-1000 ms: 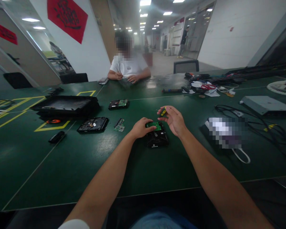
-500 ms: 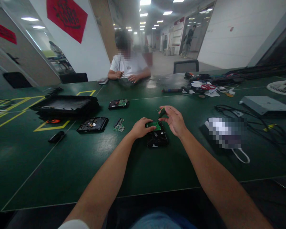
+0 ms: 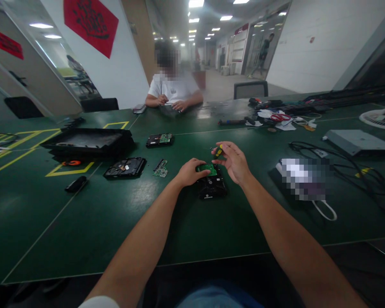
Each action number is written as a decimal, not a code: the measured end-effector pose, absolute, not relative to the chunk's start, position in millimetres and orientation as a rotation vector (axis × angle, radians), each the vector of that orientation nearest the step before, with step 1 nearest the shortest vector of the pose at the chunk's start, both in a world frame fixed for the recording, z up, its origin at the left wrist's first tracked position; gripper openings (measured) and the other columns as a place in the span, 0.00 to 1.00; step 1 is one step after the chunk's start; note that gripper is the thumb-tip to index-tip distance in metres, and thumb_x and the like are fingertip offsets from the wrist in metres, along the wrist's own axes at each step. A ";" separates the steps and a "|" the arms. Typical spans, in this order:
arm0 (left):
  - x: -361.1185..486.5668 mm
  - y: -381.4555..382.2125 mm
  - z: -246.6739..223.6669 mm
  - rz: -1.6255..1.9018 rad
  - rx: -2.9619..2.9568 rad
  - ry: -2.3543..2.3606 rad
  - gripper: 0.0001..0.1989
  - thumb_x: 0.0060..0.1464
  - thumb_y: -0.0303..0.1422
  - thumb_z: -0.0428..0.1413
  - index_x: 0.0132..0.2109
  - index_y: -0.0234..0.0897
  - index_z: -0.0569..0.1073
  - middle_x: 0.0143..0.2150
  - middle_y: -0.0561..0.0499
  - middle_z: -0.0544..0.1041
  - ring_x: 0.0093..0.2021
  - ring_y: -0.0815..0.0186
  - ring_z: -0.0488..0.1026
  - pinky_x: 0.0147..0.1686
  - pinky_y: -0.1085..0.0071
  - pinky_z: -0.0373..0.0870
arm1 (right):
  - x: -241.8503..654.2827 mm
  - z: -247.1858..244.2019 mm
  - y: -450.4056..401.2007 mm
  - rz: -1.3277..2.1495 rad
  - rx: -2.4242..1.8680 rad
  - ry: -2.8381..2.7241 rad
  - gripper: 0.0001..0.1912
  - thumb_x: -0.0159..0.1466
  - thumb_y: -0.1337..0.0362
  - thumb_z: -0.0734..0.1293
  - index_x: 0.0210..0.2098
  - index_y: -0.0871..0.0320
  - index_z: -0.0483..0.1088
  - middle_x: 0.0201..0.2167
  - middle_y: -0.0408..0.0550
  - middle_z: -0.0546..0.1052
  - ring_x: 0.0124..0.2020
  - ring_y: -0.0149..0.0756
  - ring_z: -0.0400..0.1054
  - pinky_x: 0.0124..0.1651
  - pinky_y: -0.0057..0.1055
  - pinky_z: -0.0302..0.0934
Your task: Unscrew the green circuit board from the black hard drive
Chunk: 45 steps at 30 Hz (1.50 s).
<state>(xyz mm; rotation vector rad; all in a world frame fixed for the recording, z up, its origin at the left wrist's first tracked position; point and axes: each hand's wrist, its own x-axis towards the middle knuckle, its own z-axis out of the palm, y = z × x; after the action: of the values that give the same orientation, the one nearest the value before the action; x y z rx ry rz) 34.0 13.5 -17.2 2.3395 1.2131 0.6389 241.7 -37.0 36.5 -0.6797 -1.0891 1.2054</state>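
Observation:
A black hard drive (image 3: 214, 187) lies on the green table in front of me, a green circuit board (image 3: 213, 170) on its upper face. My left hand (image 3: 190, 172) grips the drive's far left side, with its thumb across the board. Above the far right corner, my right hand (image 3: 233, 160) pinches a small screwdriver (image 3: 219, 149) by its yellow and dark handle. The screwdriver's tip is too small to make out. Left of my left hand lies a loose circuit board (image 3: 161, 168).
Two more hard drives, one opened (image 3: 125, 167) and one with its board (image 3: 159, 140), lie to the left near black trays (image 3: 86, 141). A white device (image 3: 301, 179), cables and a grey metal box (image 3: 361, 142) are on the right. A person (image 3: 175, 90) sits opposite.
The screwdriver handle has turned in my right fingers, and more of its yellow shows. My left hand and the hard drive stay put. A distant person has moved to the right.

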 end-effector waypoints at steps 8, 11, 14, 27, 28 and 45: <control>34.0 13.0 -16.6 0.641 2.332 1.219 0.29 0.60 0.52 0.61 0.60 0.39 0.77 0.56 0.42 0.77 0.53 0.53 0.77 0.57 0.58 0.73 | 242.8 35.3 -34.7 1.192 -0.636 -1.075 0.11 0.65 0.52 0.73 0.41 0.51 0.80 0.41 0.46 0.79 0.46 0.39 0.74 0.43 0.35 0.77; 33.8 13.9 -17.3 0.651 2.342 1.205 0.28 0.60 0.52 0.61 0.60 0.39 0.78 0.55 0.43 0.77 0.53 0.54 0.77 0.57 0.58 0.73 | 242.6 34.1 -34.2 1.238 -0.590 -1.050 0.12 0.67 0.51 0.72 0.42 0.51 0.78 0.41 0.46 0.81 0.47 0.40 0.76 0.49 0.40 0.77; 33.8 14.4 -18.2 0.648 2.354 1.204 0.28 0.60 0.52 0.61 0.60 0.39 0.77 0.54 0.43 0.77 0.53 0.54 0.77 0.56 0.58 0.73 | 242.6 33.7 -34.1 1.257 -0.593 -1.031 0.12 0.66 0.50 0.72 0.41 0.51 0.76 0.40 0.45 0.81 0.47 0.40 0.77 0.48 0.41 0.77; 33.9 14.3 -17.6 0.640 2.353 1.209 0.29 0.60 0.52 0.61 0.61 0.38 0.77 0.55 0.42 0.77 0.53 0.54 0.77 0.57 0.58 0.73 | 244.0 34.3 -33.7 1.189 -0.648 -1.078 0.12 0.65 0.51 0.74 0.43 0.50 0.79 0.39 0.45 0.80 0.44 0.37 0.75 0.42 0.33 0.75; 33.9 14.2 -17.7 0.642 2.355 1.210 0.30 0.60 0.52 0.61 0.61 0.38 0.77 0.54 0.42 0.77 0.53 0.54 0.77 0.57 0.58 0.72 | 244.1 33.9 -33.3 1.200 -0.633 -1.072 0.12 0.65 0.51 0.73 0.43 0.50 0.78 0.40 0.46 0.80 0.45 0.38 0.76 0.43 0.34 0.76; 34.0 13.7 -17.1 0.643 2.352 1.206 0.28 0.60 0.51 0.61 0.60 0.39 0.77 0.54 0.43 0.78 0.53 0.54 0.77 0.56 0.58 0.73 | 244.5 34.3 -32.6 1.176 -0.654 -1.083 0.14 0.64 0.49 0.74 0.42 0.51 0.79 0.40 0.46 0.80 0.45 0.38 0.75 0.44 0.34 0.75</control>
<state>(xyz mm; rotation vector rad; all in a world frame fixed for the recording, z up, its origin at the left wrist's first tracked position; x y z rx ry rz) 34.0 13.7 -17.1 2.3517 1.2062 0.6425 244.5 -32.6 34.3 -0.6537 -1.0833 1.1761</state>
